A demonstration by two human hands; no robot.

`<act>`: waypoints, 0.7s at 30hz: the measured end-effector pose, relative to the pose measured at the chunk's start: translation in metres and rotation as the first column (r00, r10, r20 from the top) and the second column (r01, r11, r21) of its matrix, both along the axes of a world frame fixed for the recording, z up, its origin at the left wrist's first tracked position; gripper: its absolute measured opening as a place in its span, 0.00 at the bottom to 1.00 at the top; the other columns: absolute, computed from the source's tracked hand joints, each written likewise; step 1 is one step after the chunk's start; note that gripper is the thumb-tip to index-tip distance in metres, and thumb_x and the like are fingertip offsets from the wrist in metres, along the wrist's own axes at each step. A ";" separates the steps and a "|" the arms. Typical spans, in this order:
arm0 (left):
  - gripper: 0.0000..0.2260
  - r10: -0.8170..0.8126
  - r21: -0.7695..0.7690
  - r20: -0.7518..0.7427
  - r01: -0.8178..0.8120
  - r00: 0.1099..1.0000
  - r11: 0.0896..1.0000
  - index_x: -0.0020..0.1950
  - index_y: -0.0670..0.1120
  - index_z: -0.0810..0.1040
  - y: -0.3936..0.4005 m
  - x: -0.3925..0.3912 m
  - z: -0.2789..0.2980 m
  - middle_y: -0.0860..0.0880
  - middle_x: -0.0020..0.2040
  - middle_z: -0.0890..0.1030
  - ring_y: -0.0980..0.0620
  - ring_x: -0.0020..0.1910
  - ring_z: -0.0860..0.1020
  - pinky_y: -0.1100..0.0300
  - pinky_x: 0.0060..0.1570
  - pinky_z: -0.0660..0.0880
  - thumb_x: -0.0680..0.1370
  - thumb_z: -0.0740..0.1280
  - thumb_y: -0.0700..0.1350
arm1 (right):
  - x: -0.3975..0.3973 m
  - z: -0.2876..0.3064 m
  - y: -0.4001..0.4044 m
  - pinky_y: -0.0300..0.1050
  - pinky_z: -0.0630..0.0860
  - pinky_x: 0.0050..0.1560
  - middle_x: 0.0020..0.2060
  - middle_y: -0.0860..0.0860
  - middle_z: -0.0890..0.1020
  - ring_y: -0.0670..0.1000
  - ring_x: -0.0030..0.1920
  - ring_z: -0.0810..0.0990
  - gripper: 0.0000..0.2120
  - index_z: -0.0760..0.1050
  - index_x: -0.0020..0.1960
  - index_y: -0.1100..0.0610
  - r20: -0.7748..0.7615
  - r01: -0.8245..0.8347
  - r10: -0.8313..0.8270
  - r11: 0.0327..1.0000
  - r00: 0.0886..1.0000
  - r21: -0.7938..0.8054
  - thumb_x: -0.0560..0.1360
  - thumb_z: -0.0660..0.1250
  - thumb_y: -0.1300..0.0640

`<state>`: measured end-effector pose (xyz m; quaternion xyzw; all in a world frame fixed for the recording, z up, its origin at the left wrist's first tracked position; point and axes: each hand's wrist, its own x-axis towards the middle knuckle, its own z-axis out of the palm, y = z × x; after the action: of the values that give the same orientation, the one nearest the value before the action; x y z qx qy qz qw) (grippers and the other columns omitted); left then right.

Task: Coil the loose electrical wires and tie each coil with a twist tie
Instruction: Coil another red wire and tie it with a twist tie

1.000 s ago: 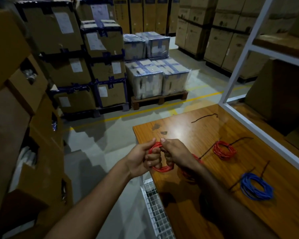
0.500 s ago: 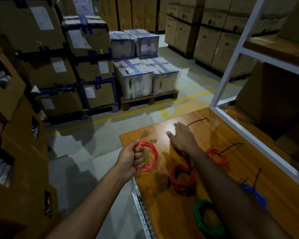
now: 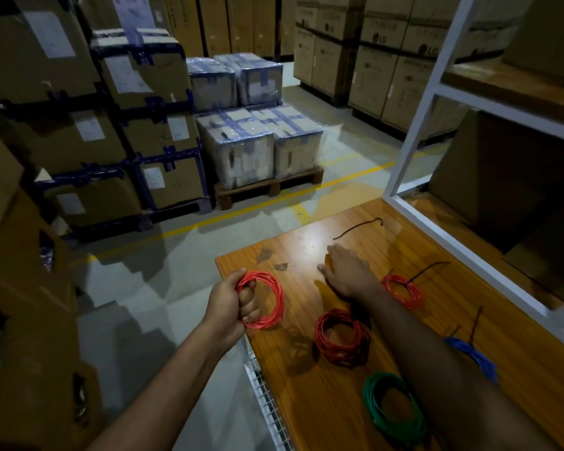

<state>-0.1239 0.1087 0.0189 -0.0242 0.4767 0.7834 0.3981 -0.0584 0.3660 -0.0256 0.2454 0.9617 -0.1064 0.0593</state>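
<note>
My left hand (image 3: 233, 301) grips a coil of bright red wire (image 3: 271, 297) at the left edge of the wooden table (image 3: 310, 411). My right hand (image 3: 347, 270) is stretched out flat over the table with straight fingers and holds nothing. A loose black twist tie (image 3: 358, 226) lies beyond its fingertips. On the table lie a dark red coil (image 3: 341, 338), a tied red coil (image 3: 404, 291) with a black tie sticking out, a green coil (image 3: 394, 408) and a blue coil (image 3: 476, 356) partly hidden by my right forearm.
A white metal shelf frame (image 3: 414, 131) stands along the table's right side with cardboard boxes behind it. Stacked cartons (image 3: 137, 125) and wrapped boxes on a pallet (image 3: 261, 148) fill the floor ahead. A wire grid (image 3: 267, 408) hangs below the table's left edge.
My right hand let go of the red coil and reached forward across the table toward the black tie. My left hand kept the coil and drew it to the table's left edge.
</note>
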 end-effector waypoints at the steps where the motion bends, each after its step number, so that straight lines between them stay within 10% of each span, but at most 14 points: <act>1: 0.21 -0.007 -0.004 0.003 0.007 1.000 1.000 0.35 0.42 0.69 -0.001 0.000 0.000 0.52 0.20 0.57 0.56 0.17 0.55 0.66 0.19 0.54 0.85 0.53 0.49 | -0.005 0.003 0.008 0.62 0.62 0.71 0.79 0.56 0.56 0.60 0.76 0.59 0.32 0.54 0.79 0.57 -0.026 0.021 -0.021 1.000 0.999 0.003 0.82 0.53 0.40; 13: 0.20 -0.036 -0.062 -0.078 0.032 0.996 0.998 0.33 0.47 0.59 -0.015 -0.004 -0.003 0.52 0.20 0.56 0.56 0.17 0.54 0.66 0.20 0.54 0.86 0.54 0.46 | -0.008 0.000 -0.023 0.64 0.49 0.76 0.81 0.52 0.44 0.52 0.80 0.45 0.34 0.44 0.81 0.55 0.153 -0.173 0.183 0.982 0.971 -0.073 0.83 0.48 0.38; 17: 0.17 0.041 -0.037 -0.079 -0.044 0.996 0.998 0.36 0.48 0.60 -0.010 -0.006 -0.004 0.52 0.21 0.57 0.56 0.17 0.54 0.67 0.20 0.55 0.85 0.55 0.45 | 0.011 0.013 -0.058 0.53 0.60 0.75 0.79 0.53 0.59 0.53 0.78 0.58 0.27 0.60 0.79 0.54 0.039 -0.287 0.305 0.926 0.952 -0.245 0.83 0.56 0.44; 21: 0.14 0.089 -0.027 -0.067 -0.091 0.994 0.995 0.39 0.48 0.61 -0.012 -0.004 -0.008 0.52 0.20 0.58 0.57 0.17 0.55 0.68 0.19 0.55 0.85 0.56 0.43 | 0.003 0.020 -0.043 0.41 0.75 0.54 0.60 0.52 0.82 0.50 0.58 0.81 0.14 0.78 0.65 0.54 -0.357 -0.077 -0.035 0.953 0.933 -0.294 0.80 0.65 0.54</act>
<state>-0.1283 0.0966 0.0104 -0.0258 0.4997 0.7937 0.3461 -0.0551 0.3229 -0.0056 0.1995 0.9311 -0.2951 -0.0788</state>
